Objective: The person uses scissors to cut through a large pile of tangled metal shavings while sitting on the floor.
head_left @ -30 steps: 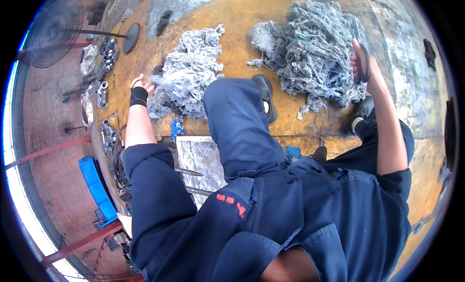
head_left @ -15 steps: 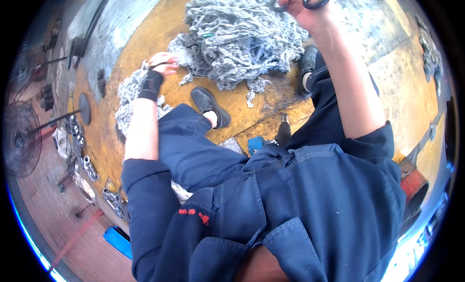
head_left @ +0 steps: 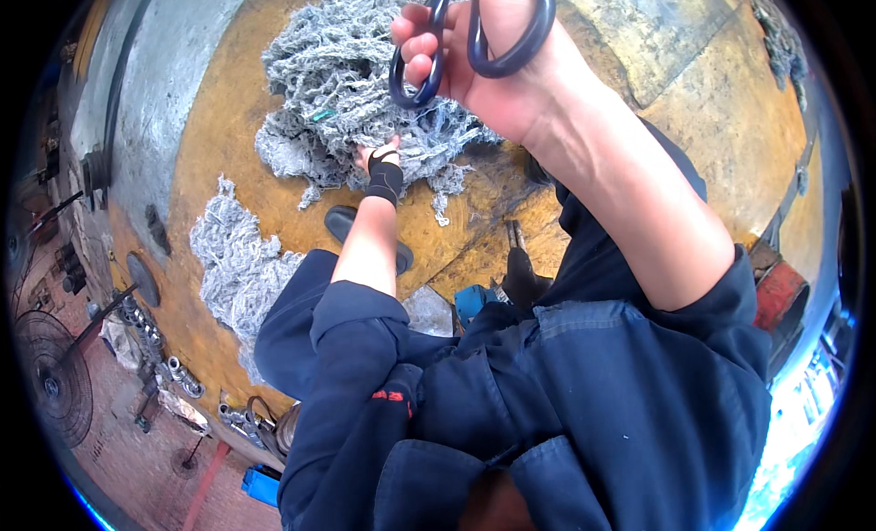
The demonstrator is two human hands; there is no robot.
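A big heap of tangled grey yarn (head_left: 347,84) lies on the stained yellowish floor in front of me. At its near edge my left hand (head_left: 377,155), with a black wrist wrap, has its fingers curled into the strands, partly hidden by them. Raised nearer to me on the right, my right hand (head_left: 506,88) is closed on large scissors (head_left: 500,71) with dark loop handles. My fingers pass through the loops; the blades are beyond the upper edge. A smaller pile of the same yarn (head_left: 233,257) lies to the left, beside my leg.
My shoe (head_left: 339,223) stands just short of the heap. Between my legs are a dark pointed tool (head_left: 522,266) and a blue object (head_left: 473,301). Metal parts (head_left: 187,378) and a round fan (head_left: 55,380) are at the left; a red-ended tube (head_left: 780,294) is at the right.
My left hand has moved right from above the small pile to the big heap, uncovering the small pile. The right hand with the scissors has come lower and closer to me.
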